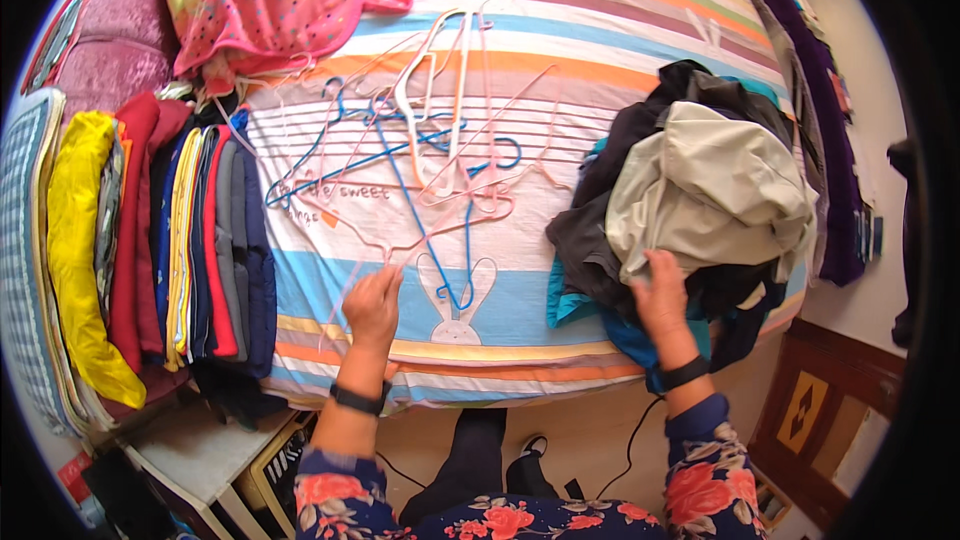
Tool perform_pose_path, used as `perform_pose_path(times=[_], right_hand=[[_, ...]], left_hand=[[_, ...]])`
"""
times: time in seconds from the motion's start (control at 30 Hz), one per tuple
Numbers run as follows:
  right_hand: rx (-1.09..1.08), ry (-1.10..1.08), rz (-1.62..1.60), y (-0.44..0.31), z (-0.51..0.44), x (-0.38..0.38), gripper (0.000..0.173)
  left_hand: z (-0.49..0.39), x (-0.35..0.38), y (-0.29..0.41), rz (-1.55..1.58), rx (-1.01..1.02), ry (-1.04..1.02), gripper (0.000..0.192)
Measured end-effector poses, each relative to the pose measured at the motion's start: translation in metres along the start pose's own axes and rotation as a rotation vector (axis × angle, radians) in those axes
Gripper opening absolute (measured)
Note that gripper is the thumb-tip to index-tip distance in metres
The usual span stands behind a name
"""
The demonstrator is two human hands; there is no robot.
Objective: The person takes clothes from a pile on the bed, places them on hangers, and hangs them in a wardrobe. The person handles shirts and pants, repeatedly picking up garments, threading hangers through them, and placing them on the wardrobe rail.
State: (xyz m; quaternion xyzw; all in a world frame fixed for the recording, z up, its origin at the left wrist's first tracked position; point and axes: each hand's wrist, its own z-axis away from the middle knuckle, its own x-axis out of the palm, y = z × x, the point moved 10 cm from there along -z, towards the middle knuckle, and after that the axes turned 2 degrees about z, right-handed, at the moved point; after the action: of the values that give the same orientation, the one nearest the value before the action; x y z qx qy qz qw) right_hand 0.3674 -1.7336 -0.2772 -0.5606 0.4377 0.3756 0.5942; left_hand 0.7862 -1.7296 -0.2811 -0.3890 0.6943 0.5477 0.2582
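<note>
My left hand (373, 307) is closed around the hook end of a pink clothes hanger (420, 240), low over the striped bedsheet. More hangers lie tangled beyond it: blue ones (384, 146), pink ones and a white one (463, 75). My right hand (661, 291) touches the near left edge of a light beige garment (697, 187), its thumb and fingers at the cloth. That garment lies crumpled on top of a heap of black, grey and teal clothes (585, 240). Whether the fingers grip the cloth cannot be told.
Folded clothes (217, 240) stand in a row along the left, with a yellow garment (90, 255) among them. A pink patterned blanket (262, 0) lies at the far left. Below the bed's near edge are a small cabinet (202, 442), a black cable (634, 439) and a wooden panel (817, 412).
</note>
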Motion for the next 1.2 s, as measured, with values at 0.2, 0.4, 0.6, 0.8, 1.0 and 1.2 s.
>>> perform_pose_path(times=[0.2, 0.4, 0.6, 0.8, 1.0, 1.2], right_hand=[[0.630, -0.528, -1.218, -0.065, 0.062, 0.047, 0.034], [0.260, -0.104, -1.009, -0.079, 0.089, -0.049, 0.028], [0.022, 0.463, -0.614, -0.017, 0.118, -0.227, 0.020], [-0.338, 0.511, -0.630, 0.016, 0.139, -0.299, 0.030], [-0.255, 0.523, -0.394, 0.142, 0.158, -0.327, 0.037], [0.517, 0.002, -1.290, 0.293, 0.136, -0.202, 0.089]], left_hand=[[0.046, -0.054, 0.141, 0.425, 0.140, -0.200, 0.007], [0.045, -0.048, 0.239, 0.611, 0.164, -0.242, 0.009], [0.037, -0.035, 0.305, 0.856, 0.040, -0.344, 0.011], [0.026, -0.012, 0.407, 0.822, 0.124, -0.273, 0.011], [0.015, 0.064, 0.511, 0.835, 0.162, -0.312, 0.014], [0.043, 0.161, 0.604, 1.209, -0.011, -0.701, 0.017]])
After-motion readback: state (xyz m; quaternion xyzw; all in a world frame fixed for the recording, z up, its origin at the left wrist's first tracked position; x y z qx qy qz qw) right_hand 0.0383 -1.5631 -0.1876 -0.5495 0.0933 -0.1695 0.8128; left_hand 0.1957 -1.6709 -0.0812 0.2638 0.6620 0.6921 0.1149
